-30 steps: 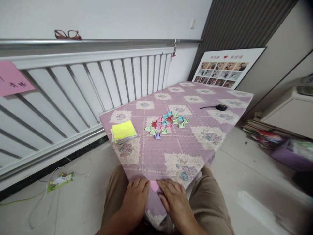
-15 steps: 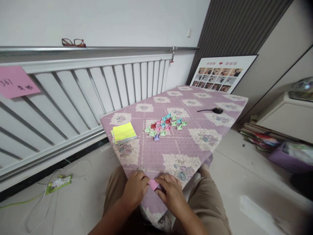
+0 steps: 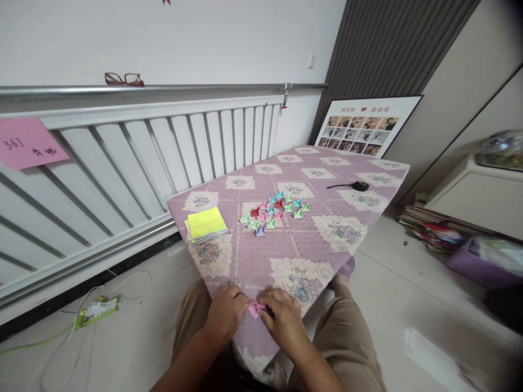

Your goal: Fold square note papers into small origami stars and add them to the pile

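Note:
A small folded piece of pink paper [image 3: 256, 309] lies at the near corner of the table, between my two hands. My left hand [image 3: 227, 313] holds its left edge with bent fingers. On its right side, the thumb and fingers of my right hand [image 3: 284, 318] close on the paper. Farther up the cloth sits a cluster of small folded paper pieces [image 3: 271, 209] in green, blue, red, pink and purple. A stack of paper sheets with yellow on top [image 3: 207, 222] lies to their left.
The table has a purple floral cloth [image 3: 253, 256]. A black object with a thin strap [image 3: 359, 186] lies at its far right. Beyond the left edge is a white radiator [image 3: 196, 141]; glasses [image 3: 123, 79] rest on the pipe above. A photo board [image 3: 365, 128] leans behind the table.
The pink paper now shows more folds, its upper part bent over between my fingers. Both hands remain at nearly the same place, and the camera view has shifted slightly.

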Tool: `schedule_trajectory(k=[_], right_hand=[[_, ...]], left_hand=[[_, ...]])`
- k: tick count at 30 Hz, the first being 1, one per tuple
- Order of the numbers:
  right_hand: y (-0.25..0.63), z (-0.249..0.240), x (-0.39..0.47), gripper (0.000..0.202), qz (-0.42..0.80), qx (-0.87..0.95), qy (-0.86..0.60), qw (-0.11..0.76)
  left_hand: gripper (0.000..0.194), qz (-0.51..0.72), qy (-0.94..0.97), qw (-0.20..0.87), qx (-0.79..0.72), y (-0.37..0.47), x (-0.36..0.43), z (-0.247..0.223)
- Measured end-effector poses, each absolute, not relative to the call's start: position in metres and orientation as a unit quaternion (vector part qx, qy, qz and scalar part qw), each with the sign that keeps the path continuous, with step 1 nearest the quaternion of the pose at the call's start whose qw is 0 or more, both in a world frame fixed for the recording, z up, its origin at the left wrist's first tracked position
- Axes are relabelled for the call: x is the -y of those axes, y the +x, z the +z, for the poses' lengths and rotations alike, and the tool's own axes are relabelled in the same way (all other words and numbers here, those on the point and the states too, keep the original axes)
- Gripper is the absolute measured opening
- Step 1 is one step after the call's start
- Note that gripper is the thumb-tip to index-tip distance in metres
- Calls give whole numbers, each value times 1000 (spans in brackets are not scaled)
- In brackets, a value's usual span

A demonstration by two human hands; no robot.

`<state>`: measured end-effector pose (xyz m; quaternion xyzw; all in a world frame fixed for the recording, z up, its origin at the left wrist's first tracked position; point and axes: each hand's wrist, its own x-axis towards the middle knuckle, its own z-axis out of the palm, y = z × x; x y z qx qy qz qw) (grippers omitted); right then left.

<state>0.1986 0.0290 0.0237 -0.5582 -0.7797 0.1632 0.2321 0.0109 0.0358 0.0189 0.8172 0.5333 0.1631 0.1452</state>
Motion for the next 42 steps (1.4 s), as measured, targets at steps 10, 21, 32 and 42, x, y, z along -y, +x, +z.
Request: schedule_trajectory(k=[10,21,32,42], right_hand=[[205,34,-29,13,208,794,-526,221],[197,23,-26,19,179,767,-569,237],[196,29,-25,13,203,759,-571,239],[196,28,-24,2,265,745,-556,256]], left_hand=[[18,168,836,183,-489,3,-33,24],[10,132,779,221,-572,18,-37,35],[10,131,768,242,-579,21,-37,36],[22,293,662,396,-565,29,-26,24]])
